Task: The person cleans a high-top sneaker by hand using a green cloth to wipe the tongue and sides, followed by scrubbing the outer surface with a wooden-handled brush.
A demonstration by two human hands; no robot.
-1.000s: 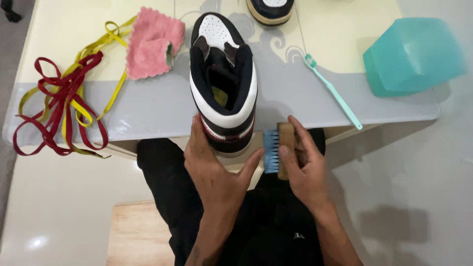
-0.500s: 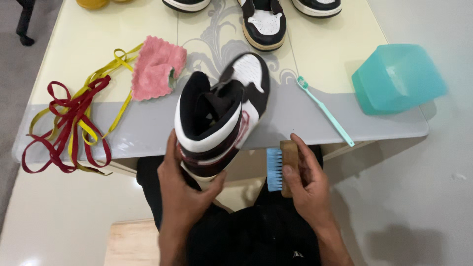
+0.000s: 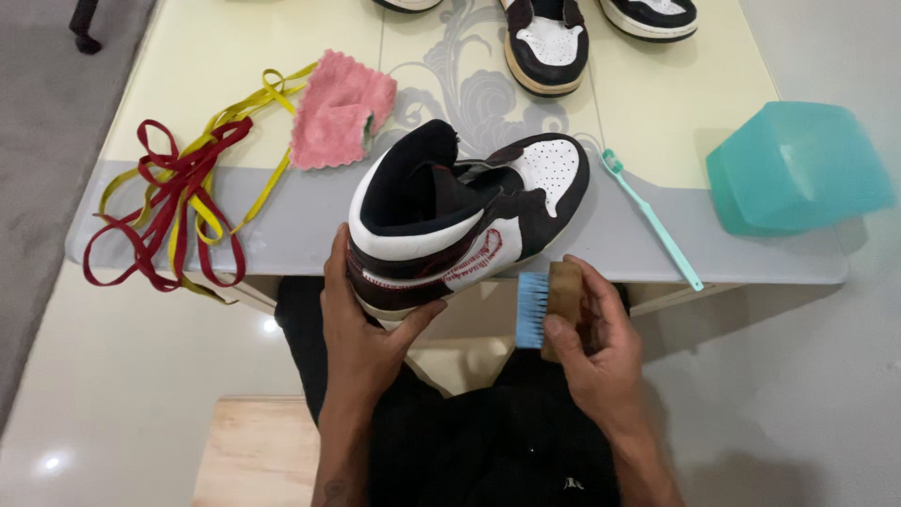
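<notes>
My left hand (image 3: 361, 333) grips the heel of a black, white and maroon high-top sneaker (image 3: 460, 216), which is lifted and turned so its toe points right over the table edge. Its laces are out. My right hand (image 3: 591, 343) holds a wooden brush with blue bristles (image 3: 547, 302), bristles facing left, just below and to the right of the sneaker's side, a small gap between them.
On the table (image 3: 310, 216) lie red and yellow laces (image 3: 178, 202), a pink cloth (image 3: 340, 111), a teal toothbrush (image 3: 652, 218) and a teal plastic tub (image 3: 798, 167). More sneakers (image 3: 549, 42) stand at the far edge. A wooden stool (image 3: 258, 451) shows below left.
My left hand has lifted the sneaker off the table edge and rotated it from toe-away to toe-right. The brush hand has stayed near the same place.
</notes>
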